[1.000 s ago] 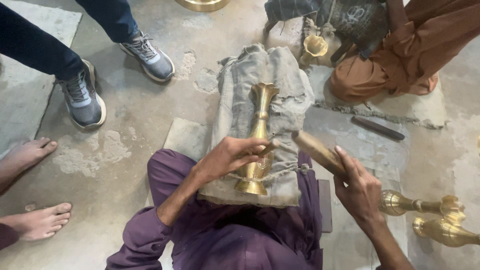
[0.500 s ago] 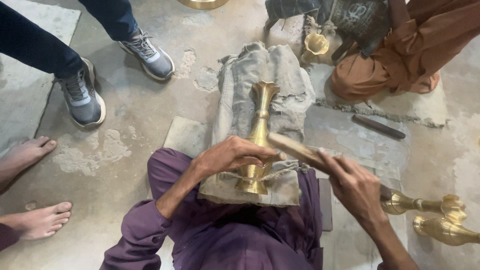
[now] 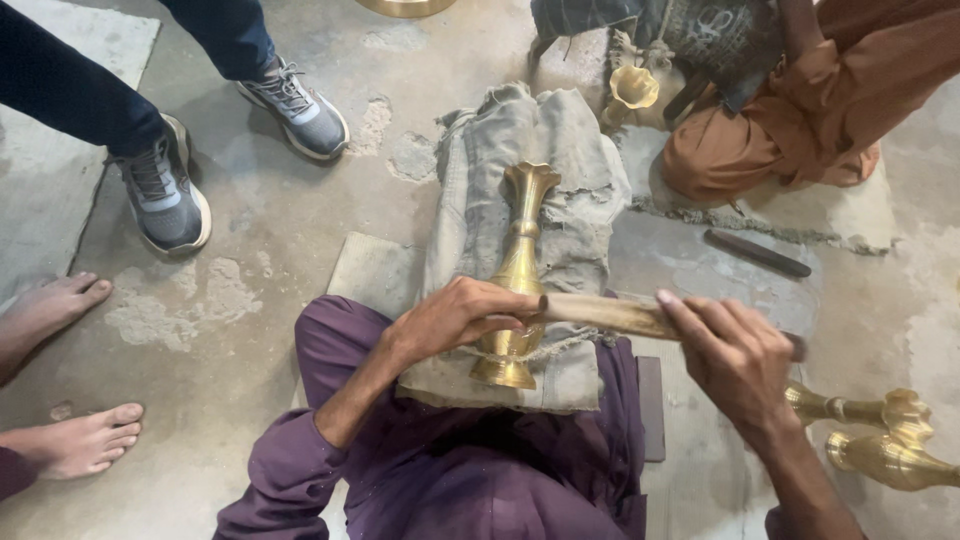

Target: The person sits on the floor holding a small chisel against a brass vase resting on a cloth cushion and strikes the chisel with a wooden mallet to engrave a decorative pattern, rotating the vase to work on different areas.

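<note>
The left hand [image 3: 455, 318] curls its fingers [image 3: 500, 305] tight around the lower stem of a brass vase [image 3: 518, 268], which lies lengthwise on a grey cloth bundle [image 3: 575, 200] at the scene's centre, foot near, mouth far. The right hand [image 3: 735, 355] grasps a wooden stick [image 3: 600, 313], fingers wrapped over it; its tip touches the vase just beside the left hand. Two more brass vases [image 3: 880, 435] lie at the near right.
</note>
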